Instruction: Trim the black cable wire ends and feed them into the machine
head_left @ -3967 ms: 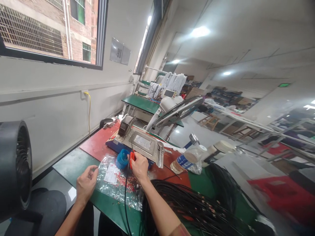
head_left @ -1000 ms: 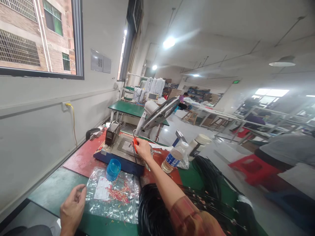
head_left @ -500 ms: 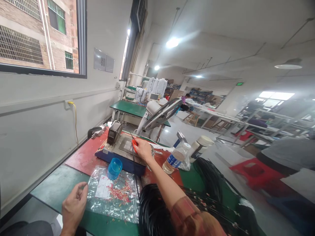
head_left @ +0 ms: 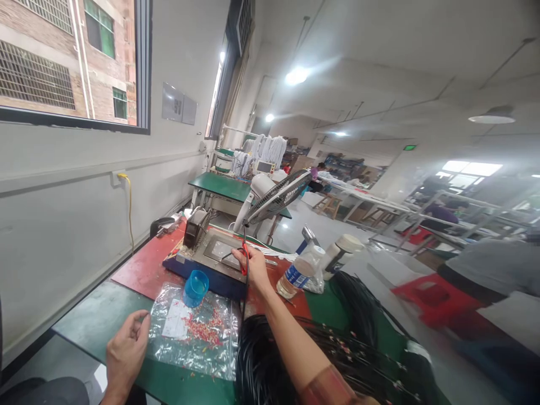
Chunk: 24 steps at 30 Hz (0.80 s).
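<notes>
My right hand (head_left: 254, 266) is stretched out over the grey metal machine (head_left: 213, 254) on the red mat. Its fingers pinch a black cable (head_left: 244, 287) with a red piece at the end. The cable runs down to a big bundle of black cables (head_left: 337, 360) by my right arm. My left hand (head_left: 125, 351) rests at the near edge of the green table, fingers loosely curled, thumb and forefinger close together. Right of it lies a clear plastic bag (head_left: 194, 337) strewn with small red parts. A blue cup (head_left: 194, 287) stands at the bag's far end.
A plastic water bottle (head_left: 297, 271) and a white jar (head_left: 342, 250) stand right of the machine. A white desk fan (head_left: 276, 196) tilts behind it. Green benches (head_left: 223, 185) run along the wall with the window. Other people sit at the right, near a red stool (head_left: 430, 298).
My right hand reached from the bag out to the machine with the cable, then drew back a little to the right. My left hand slid down to the table edge.
</notes>
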Motion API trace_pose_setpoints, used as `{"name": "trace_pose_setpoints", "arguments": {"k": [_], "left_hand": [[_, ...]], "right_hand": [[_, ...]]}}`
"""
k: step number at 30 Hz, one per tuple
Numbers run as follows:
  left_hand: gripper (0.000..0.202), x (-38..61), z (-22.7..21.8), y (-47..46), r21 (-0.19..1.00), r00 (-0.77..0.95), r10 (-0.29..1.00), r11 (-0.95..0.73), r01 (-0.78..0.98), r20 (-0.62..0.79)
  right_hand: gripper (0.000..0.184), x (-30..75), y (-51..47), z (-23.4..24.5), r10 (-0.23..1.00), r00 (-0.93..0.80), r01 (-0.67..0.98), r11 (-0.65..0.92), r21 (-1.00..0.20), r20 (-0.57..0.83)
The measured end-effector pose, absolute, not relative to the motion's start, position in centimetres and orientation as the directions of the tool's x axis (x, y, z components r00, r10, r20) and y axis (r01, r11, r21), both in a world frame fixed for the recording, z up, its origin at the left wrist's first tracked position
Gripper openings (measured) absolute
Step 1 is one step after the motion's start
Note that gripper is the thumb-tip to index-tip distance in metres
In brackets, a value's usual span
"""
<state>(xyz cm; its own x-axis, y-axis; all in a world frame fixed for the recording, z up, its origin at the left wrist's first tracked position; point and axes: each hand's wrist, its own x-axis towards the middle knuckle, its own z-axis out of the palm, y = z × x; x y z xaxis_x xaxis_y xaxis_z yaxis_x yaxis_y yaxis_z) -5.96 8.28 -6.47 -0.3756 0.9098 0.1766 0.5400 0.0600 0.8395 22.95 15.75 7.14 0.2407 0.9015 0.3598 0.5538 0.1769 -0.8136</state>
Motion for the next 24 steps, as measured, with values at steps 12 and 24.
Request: {"name": "trace_pose_setpoints", "arguments": {"k": [12, 24], "left_hand": [[0.022, -5.7, -6.1, 8.1, 0.835, -0.371, 0.900, 0.015, 0.550, 0.228], [0.022, -5.7, -6.1, 8.1, 0.871, -0.381, 0.897, -0.011, 0.492, 0.226]], "right_hand": [[0.043, 17.2, 11.4, 2.9, 0.865, 0.197, 0.742, 0.176, -0.647, 0.461], [0.039, 16.4, 11.3, 1.0, 0.881, 0.179, 0.830, 0.104, -0.548, 0.438]]}}
